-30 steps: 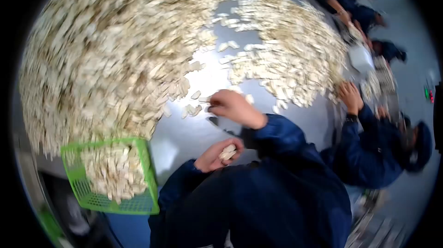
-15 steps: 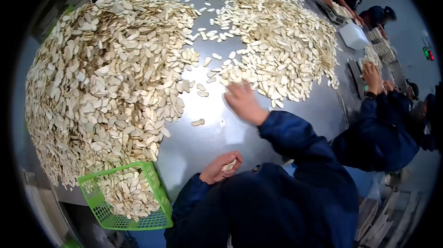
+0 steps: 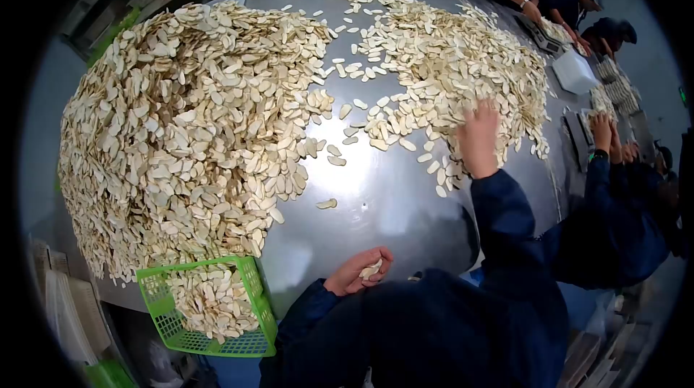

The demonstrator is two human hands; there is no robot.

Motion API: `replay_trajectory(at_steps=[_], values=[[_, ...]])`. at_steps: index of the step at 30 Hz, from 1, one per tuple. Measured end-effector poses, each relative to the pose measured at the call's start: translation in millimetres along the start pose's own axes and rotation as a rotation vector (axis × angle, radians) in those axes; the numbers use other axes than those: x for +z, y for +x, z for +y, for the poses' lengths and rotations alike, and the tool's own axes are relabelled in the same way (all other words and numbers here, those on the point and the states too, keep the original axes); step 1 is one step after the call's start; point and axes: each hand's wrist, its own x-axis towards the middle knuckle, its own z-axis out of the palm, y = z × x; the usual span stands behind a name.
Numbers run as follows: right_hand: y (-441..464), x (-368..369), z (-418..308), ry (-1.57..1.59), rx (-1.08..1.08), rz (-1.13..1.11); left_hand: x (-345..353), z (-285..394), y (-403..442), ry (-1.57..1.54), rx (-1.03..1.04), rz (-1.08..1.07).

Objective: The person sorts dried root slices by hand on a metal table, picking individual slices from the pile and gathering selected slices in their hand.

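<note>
The left hand [image 3: 358, 271] is curled around at least one pale slice [image 3: 371, 269], low over the near edge of the table [image 3: 405, 204]. The right hand [image 3: 480, 139] reaches palm-down onto the near side of the smaller heap [image 3: 455, 63]; its fingertips blur into the slices, so whether they grip any, I cannot tell. A larger heap [image 3: 181, 149] spreads on the left, just beside a green plastic basket [image 3: 263, 308] partly filled with similar slices. One stray slice [image 3: 327, 204] lies alone on the bare metal.

Each slice looks thin, oval and dry, so it is probably very light and fairly stiff, likely to snap or chip if bent or squeezed hard. The flat faces may slide over one another and over the smooth metal. A light pinch across the narrow width, or on opposite edges, should suit best; slices lying flat probably need a fingertip under the rim.
</note>
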Motion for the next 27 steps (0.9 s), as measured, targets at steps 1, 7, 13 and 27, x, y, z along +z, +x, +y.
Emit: replay_trajectory(at_steps=[1,7,13,27], values=[[-1.9,16.2,-17.9,0.148,-0.057,0.021,0.6,0.1,0.5,-0.003,-0.006,0.014],[-13.8,56.1,-143.6,0.455,-0.443,-0.062,7.9,1.3,-0.6,0.038,0.016,0.084],[27.3,107.2,-107.7,0.24,-0.241,-0.098,2.5,-1.9,0.2,0.001,0.056,0.031],[11.1,33.1,108.1,0.051,0.203,0.123,1.9,-0.7,2.4,0.074,0.053,0.022]])
